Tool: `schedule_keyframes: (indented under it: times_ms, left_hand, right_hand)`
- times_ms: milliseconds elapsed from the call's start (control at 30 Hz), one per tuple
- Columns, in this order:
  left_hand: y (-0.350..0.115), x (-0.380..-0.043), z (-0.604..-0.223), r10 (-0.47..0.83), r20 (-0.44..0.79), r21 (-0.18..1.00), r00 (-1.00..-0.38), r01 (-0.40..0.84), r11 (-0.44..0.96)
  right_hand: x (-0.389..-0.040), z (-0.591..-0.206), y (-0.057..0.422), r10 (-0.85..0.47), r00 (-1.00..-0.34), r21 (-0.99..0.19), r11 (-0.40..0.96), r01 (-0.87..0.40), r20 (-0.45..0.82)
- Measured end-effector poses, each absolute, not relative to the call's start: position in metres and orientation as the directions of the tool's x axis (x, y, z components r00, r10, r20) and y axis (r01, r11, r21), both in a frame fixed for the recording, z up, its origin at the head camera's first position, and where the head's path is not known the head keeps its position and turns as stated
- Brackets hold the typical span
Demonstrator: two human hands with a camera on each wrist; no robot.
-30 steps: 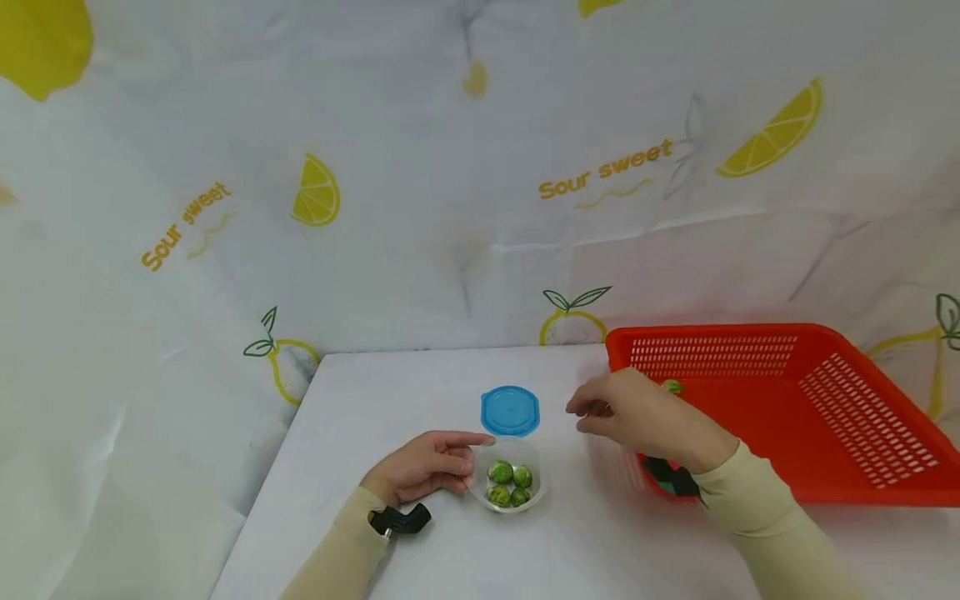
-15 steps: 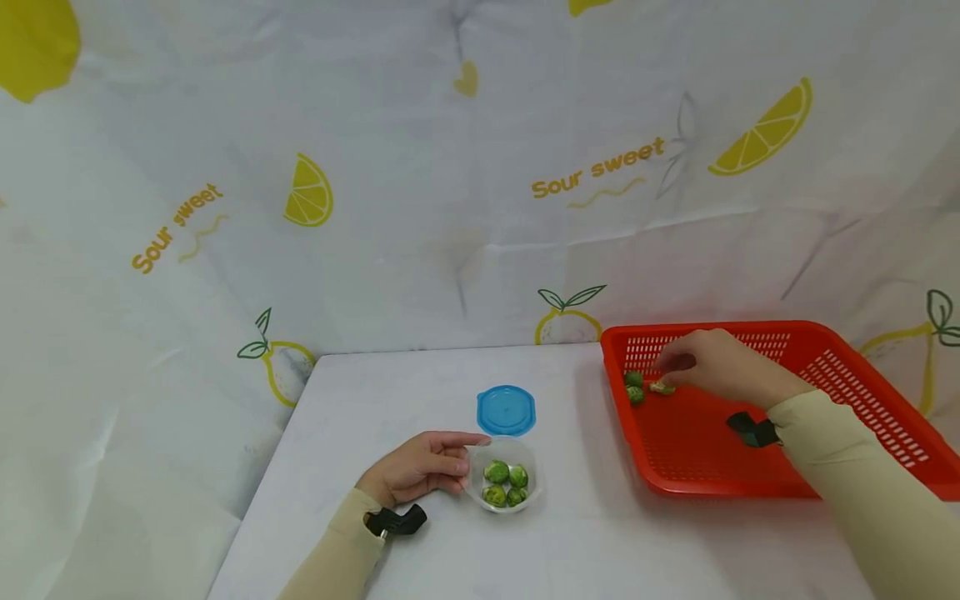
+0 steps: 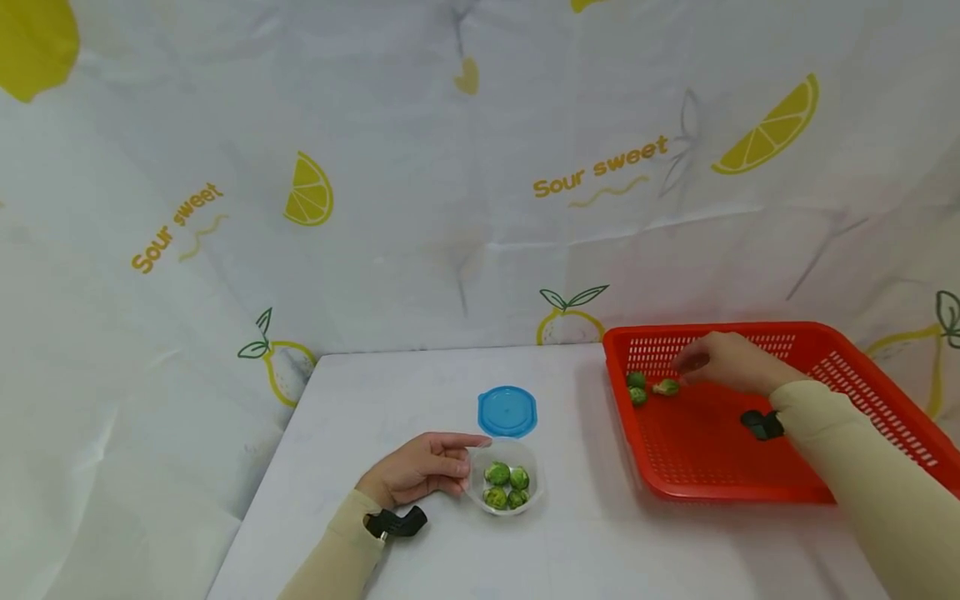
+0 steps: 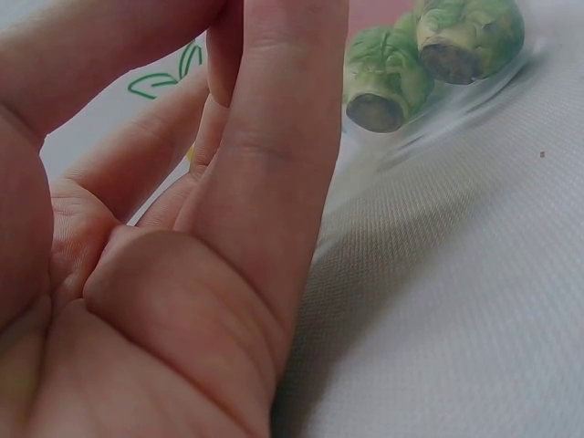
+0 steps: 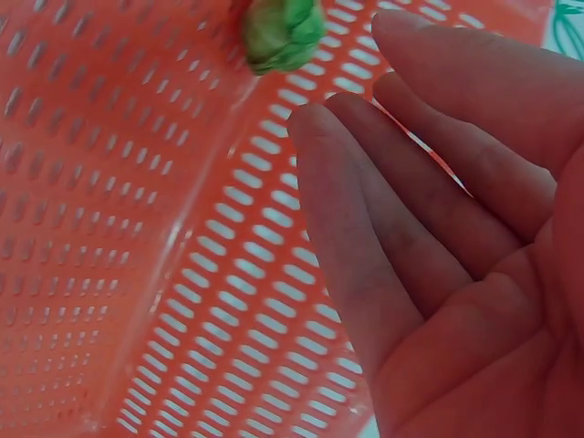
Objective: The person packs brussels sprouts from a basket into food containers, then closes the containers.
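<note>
Four-sided and clear, a plastic container [image 3: 504,510] stands on the white table with several Brussels sprouts [image 3: 497,473] in it. My left hand [image 3: 420,467] rests against its left side, index finger stretched along the far rim. The left wrist view shows sprouts [image 4: 388,78] behind a straight finger. My right hand [image 3: 723,362] hovers inside the red plastic basket [image 3: 651,475], just right of a loose Brussels sprout [image 3: 666,387]. In the right wrist view its fingers are spread and hold nothing, with a sprout [image 5: 285,35] beyond the fingertips.
Two more sprouts [image 3: 637,388] lie at the basket's left wall. A blue lid [image 3: 507,411] lies flat behind the container. White cloth with lemon prints [image 3: 450,208] hangs behind the table.
My right hand has moved from above the table by the basket's left rim into the basket, reaching a sprout, then shifted slightly right of it. My left hand and the container have stayed put.
</note>
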State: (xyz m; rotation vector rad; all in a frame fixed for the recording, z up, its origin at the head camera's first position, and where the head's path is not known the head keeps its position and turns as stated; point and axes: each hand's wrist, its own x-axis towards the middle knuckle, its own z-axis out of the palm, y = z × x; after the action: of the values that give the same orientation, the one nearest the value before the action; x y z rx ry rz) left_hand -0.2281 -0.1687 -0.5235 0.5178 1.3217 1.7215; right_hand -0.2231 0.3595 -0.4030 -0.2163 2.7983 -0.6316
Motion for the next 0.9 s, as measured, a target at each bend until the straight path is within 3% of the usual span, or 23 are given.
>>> schedule_keyframes:
  times_ms: [900]
  left_hand:
    - [-0.170,-0.228,-0.521,0.830,-0.177,0.926,-0.530,-0.376,-0.042]
  right_hand:
    - [-0.241,-0.419,0.351,-0.223,-0.930,-0.455,0.888,-0.070,-0.292]
